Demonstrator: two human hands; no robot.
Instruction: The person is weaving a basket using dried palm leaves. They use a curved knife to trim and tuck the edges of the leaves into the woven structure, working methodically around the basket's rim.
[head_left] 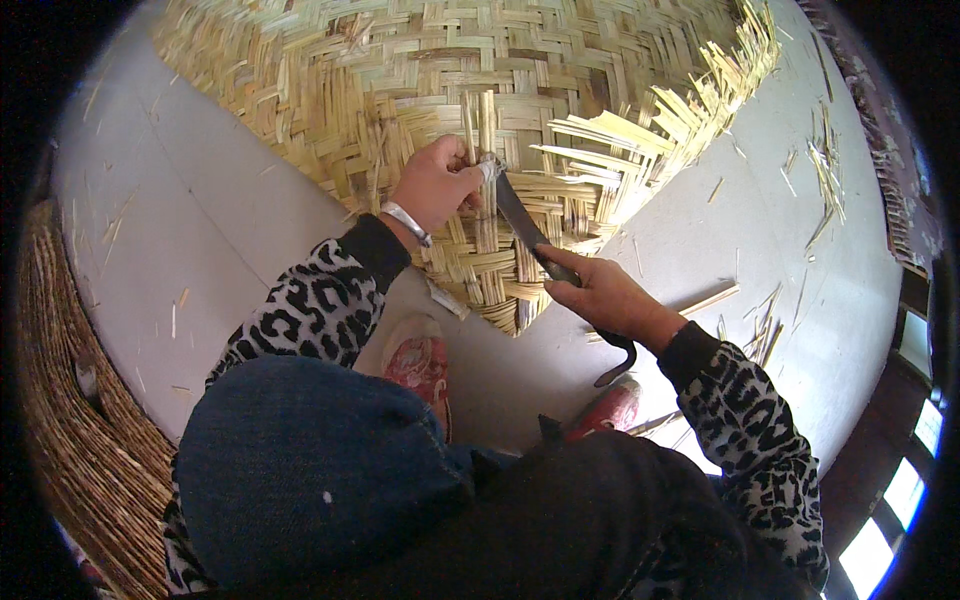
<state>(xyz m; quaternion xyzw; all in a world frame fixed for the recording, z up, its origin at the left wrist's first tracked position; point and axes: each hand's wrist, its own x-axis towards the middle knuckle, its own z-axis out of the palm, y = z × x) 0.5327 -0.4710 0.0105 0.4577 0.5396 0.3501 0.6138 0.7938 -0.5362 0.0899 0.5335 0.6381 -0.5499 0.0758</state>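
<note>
A woven mat of pale split-bamboo strips (450, 60) spreads in front of me, with one corner pointing toward my feet. Near that corner my left hand (440, 185) is closed in a pinch on an upright strip (487, 125); something whitish wraps its thumb tip. A dark-bladed knife (518, 212) with a hooked handle end is in my right hand (615, 295), fingers wrapped round the handle. The blade slants over the mat, its tip beside my left thumb. Whether the edge touches the strip is hidden.
Loose strip ends (690, 120) fan out along the mat's right edge. Thin scraps (825, 170) litter the grey floor (200, 230). A stack of brown, layered material (90, 420) stands at my left. My red shoes (418, 365) are just below the mat's corner.
</note>
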